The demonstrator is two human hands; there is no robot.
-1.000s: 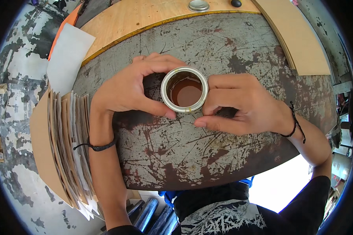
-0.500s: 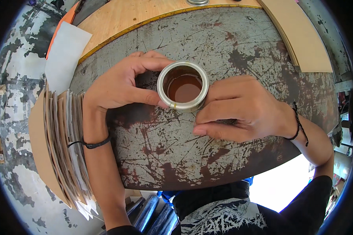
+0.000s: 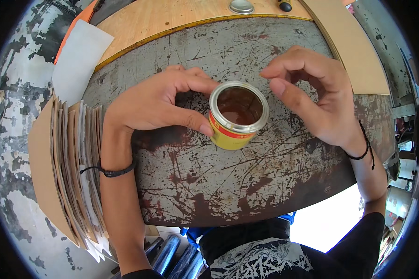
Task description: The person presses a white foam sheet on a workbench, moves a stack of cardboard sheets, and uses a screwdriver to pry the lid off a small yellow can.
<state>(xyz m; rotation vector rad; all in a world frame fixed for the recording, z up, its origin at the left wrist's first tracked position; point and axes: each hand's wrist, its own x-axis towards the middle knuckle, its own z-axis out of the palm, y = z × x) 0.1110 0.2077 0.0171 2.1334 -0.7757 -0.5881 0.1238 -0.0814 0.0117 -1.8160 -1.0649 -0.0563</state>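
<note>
An uncovered round tin can (image 3: 233, 139), yellow with a red band and a silver rim, is at the middle of the worn metal table (image 3: 205, 186). Reddish-brown liquid shows inside it. My left hand (image 3: 158, 100) grips the can from the left, thumb on the near side and fingers on the far side. To the right of the can, apart from it, my right hand (image 3: 314, 93) is raised with curled fingers. A gap separates its thumb and forefinger, and I see nothing held between them.
A silver lid (image 3: 241, 6) and a black-and-yellow handle (image 3: 285, 5) lie on the wooden board (image 3: 172, 18) at the far side. Brown sheets (image 3: 354, 51) are stacked far right. More upright sheets (image 3: 74, 162) stand at the left, below a white sheet (image 3: 79, 60).
My right hand has left the can's side, moving up and to the right, its fingers parting. The can and my left hand have shifted slightly right and nearer; the can's yellow side now shows.
</note>
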